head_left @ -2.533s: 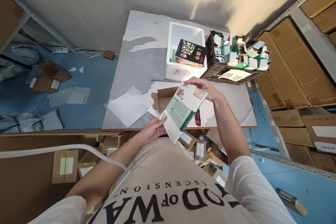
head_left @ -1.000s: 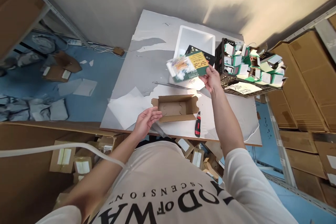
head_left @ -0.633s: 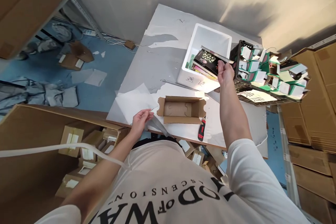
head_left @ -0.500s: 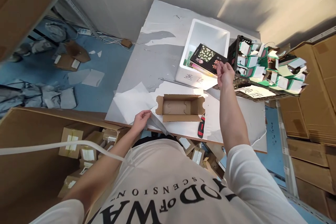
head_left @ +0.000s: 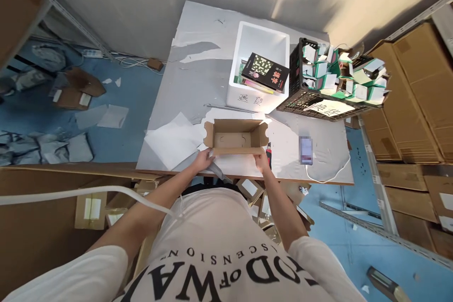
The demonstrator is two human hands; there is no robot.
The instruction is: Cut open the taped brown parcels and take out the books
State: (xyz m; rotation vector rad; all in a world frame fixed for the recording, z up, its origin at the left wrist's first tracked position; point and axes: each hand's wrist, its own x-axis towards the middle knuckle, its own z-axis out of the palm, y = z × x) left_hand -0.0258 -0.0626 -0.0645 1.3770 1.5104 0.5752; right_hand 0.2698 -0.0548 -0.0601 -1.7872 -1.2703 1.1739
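An open cardboard box (head_left: 231, 151) with small side flaps lies on the table near its front edge. My left hand (head_left: 203, 159) is closed at its near left corner, beside a grey strip of sheeting (head_left: 217, 171). At the near right corner, my right hand (head_left: 262, 161) has its fingers closed on the cardboard edge. A red and black utility knife (head_left: 269, 155) lies just right of that hand, partly covered. White paper sheets (head_left: 173, 140) spread out to the left of the box. The black-covered book (head_left: 266, 71) rests on other items in the white foam box (head_left: 260, 100).
A black crate (head_left: 300, 101) packed with green and white cartons stands to the right of the foam box. A phone (head_left: 306, 150) with a white cable lies on the right of the table. Large cardboard boxes (head_left: 406, 99) are stacked at the right.
My right hand has left the black book in the foam box and come down to the cardboard box. My left hand has moved right to the box's corner. The phone is now uncovered.
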